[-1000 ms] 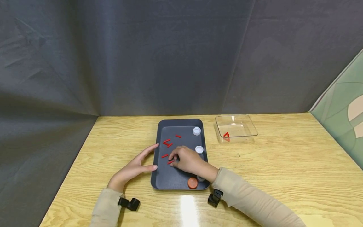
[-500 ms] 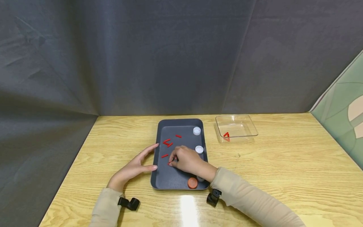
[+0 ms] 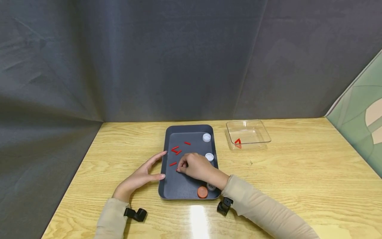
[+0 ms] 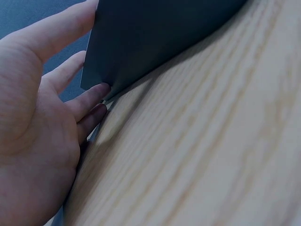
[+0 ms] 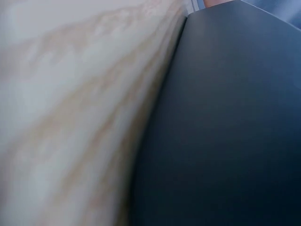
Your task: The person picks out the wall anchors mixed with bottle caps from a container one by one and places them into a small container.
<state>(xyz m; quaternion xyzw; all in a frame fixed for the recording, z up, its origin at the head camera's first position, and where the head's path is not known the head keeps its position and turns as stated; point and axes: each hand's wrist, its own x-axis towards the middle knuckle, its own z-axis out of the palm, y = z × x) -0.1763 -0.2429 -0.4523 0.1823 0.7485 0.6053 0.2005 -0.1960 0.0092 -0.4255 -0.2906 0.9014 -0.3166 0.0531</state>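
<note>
Head view: right hand [image 3: 195, 166] pinches a red stick [image 3: 177, 170] (just its tip showing) at the tray [image 3: 176, 192]; loose red sticks [image 3: 173, 164] lie beyond. Left hand [image 3: 138, 176] spread wide, thumb and one finger at the rim. Left wrist view adds lower fingers beside the outer wall; right wrist view, mostly tray side, misses the pinch.

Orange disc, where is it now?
In the head view, the orange disc lies in the dark tray, by its near right corner, just left of a partly hidden grey disc and nearer the person than the right hand.
</note>
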